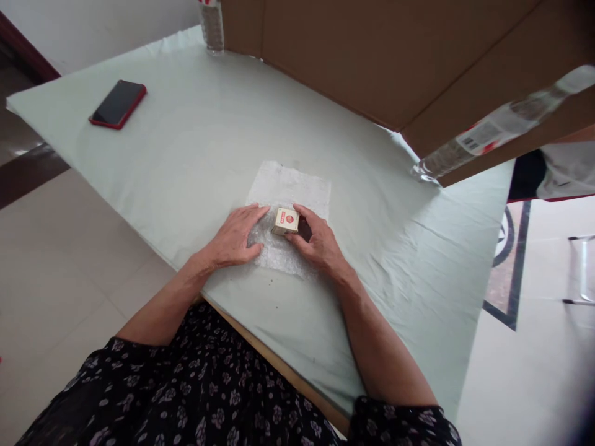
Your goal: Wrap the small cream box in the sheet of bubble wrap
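A small cream box (pixel 286 221) with red print rests on a sheet of bubble wrap (pixel 289 181) that lies flat on the table. My right hand (pixel 317 238) grips the box from its right side, thumb at the near edge and fingers at the far edge. To the left, my left hand (pixel 238 235) touches the left part of the bubble wrap, thumb and fingers apart, with a gap between it and the box. Nothing shows between the left thumb and fingers except the wrap beneath.
A pale green cloth (pixel 176 155) covers the table. A phone in a red case (pixel 118 104) lies at the far left. Along the back right stands a large brown cardboard panel (pixel 353 56), with plastic bottles at its edges, one of them a labelled bottle (pixel 497 127).
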`<state>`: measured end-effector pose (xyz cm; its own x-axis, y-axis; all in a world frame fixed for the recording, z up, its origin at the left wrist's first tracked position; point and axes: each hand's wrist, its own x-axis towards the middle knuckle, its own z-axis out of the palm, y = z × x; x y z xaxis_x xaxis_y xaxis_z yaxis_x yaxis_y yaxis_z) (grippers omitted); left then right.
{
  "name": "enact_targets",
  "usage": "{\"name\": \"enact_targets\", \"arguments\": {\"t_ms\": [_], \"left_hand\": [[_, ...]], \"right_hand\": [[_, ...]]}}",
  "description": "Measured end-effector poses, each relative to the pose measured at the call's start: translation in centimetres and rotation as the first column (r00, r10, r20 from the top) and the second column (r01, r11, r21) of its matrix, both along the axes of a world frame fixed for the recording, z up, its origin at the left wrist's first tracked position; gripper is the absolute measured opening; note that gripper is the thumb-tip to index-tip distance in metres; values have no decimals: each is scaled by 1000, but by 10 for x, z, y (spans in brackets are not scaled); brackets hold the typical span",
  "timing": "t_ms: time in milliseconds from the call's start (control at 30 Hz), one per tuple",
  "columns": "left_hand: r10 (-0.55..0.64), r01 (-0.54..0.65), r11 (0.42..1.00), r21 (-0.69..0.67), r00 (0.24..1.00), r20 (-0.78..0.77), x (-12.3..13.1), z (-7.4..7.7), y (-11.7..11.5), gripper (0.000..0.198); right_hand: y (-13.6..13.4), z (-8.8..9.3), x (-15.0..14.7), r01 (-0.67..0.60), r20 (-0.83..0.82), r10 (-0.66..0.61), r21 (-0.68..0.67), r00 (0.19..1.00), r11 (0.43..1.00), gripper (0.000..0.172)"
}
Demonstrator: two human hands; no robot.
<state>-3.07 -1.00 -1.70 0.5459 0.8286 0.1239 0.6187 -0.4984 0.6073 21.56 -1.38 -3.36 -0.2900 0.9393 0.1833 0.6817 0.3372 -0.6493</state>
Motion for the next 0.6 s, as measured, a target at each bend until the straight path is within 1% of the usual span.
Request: {"name": "enact_targets", "arguments": {"t_ms": [233,600], "left_hand": [[-17,18,998,52,1000,-16,1,-5,1,77],[-23,23,997,71,1000,-11,1,-5,1,77]], "right_hand": [[1,-4,0,-6,-61,8,23,998,1000,62],[-1,-4,-1,0,-46,3,59,999,998,59]]}}
